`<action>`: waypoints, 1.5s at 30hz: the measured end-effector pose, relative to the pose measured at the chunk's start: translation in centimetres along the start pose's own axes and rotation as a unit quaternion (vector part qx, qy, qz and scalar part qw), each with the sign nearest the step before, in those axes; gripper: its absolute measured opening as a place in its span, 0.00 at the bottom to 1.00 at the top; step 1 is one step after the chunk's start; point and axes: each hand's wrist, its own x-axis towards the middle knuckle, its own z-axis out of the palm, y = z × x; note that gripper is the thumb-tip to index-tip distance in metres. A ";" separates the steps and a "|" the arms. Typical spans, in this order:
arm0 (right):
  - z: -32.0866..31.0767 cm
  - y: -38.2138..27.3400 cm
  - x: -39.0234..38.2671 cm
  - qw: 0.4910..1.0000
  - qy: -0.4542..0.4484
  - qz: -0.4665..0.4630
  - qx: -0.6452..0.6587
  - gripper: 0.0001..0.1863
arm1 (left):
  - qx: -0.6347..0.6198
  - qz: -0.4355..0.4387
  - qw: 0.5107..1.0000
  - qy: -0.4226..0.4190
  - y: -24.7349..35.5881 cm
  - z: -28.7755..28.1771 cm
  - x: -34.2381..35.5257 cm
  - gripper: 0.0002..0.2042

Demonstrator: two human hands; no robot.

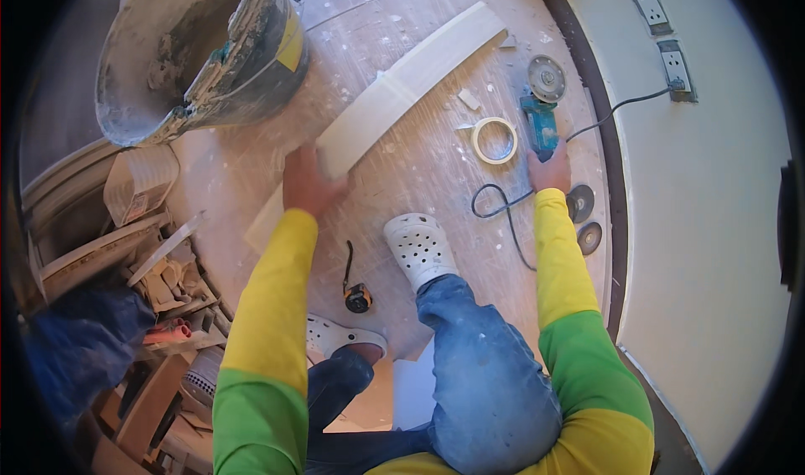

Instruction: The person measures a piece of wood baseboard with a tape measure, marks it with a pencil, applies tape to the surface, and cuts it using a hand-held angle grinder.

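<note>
My left hand [312, 180] grips a long pale board [402, 89] near its lower end. The hand is slightly blurred, and its fingers wrap over the board's edge. The board slants across the dusty floor from lower left to upper right. In my right hand [551, 170] is a teal angle grinder [541, 123], held by its rear end, with its round disc [547, 79] facing up at the far side. A roll of masking tape [475, 144] lies left of the grinder. Between my arms, closer to me, sits a black and orange tape measure [358, 298].
A large crusted bucket [281, 68] stands far left. Wood scraps [172, 282] and a blue plastic bag [80, 341] crowd the left side. The grinder's black cord [620, 104] reaches a wall socket [676, 68]. Two loose discs [580, 203] lie beside my right forearm. My white clog [419, 249] is mid-floor.
</note>
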 end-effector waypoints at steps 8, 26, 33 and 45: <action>0.6 0.1 -0.1 1.000 0.018 0.000 -0.014 0.43 | 0.038 0.001 0.999 0.018 -1.5 1.4 5.7 0.27; -6.6 -1.3 -5.3 0.834 -0.226 -0.025 0.503 0.43 | -0.221 0.006 0.965 -0.144 10.9 1.2 -0.9 0.39; -7.2 -8.4 -11.5 0.549 -0.486 -0.007 0.680 0.39 | -0.732 -0.083 0.654 -0.169 19.5 -0.1 -5.9 0.41; -6.8 -8.2 -10.2 0.500 -0.563 0.091 0.652 0.25 | -0.272 0.249 0.917 -0.154 16.0 -0.6 -6.3 0.56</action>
